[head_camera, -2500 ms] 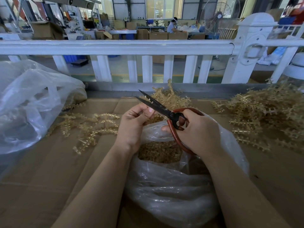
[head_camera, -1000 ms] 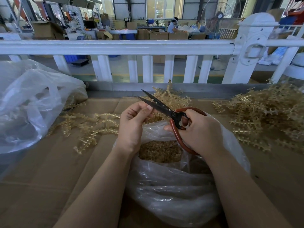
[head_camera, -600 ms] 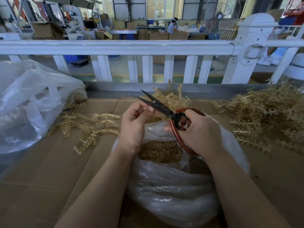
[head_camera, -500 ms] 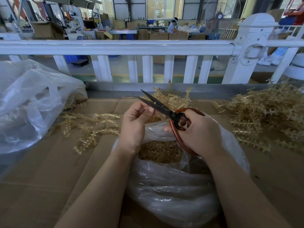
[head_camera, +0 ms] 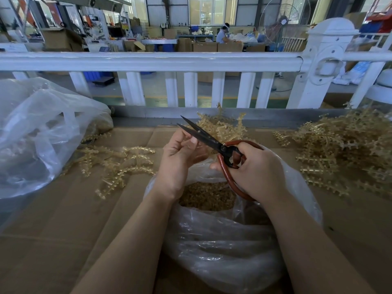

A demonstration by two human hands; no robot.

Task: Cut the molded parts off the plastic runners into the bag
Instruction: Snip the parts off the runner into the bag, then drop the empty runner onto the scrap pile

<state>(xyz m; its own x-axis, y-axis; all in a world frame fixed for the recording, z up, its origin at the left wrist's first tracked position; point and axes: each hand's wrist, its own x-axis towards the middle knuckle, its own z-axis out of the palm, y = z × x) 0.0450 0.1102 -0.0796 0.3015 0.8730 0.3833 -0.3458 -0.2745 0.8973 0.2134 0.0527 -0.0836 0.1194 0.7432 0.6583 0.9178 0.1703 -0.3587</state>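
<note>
Two hands over bag (head_camera: 222, 251) — right hand (head_camera: 258, 172) grasping scissors (head_camera: 210, 141), blades parted, pointing up-left, left hand (head_camera: 180, 153) grip pinching something unclear.

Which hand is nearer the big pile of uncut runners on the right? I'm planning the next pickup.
Right. The right hand, gripping the scissors over the bag, sits just inside that runner pile. The left hand is farther away, beyond the scissors.
</note>
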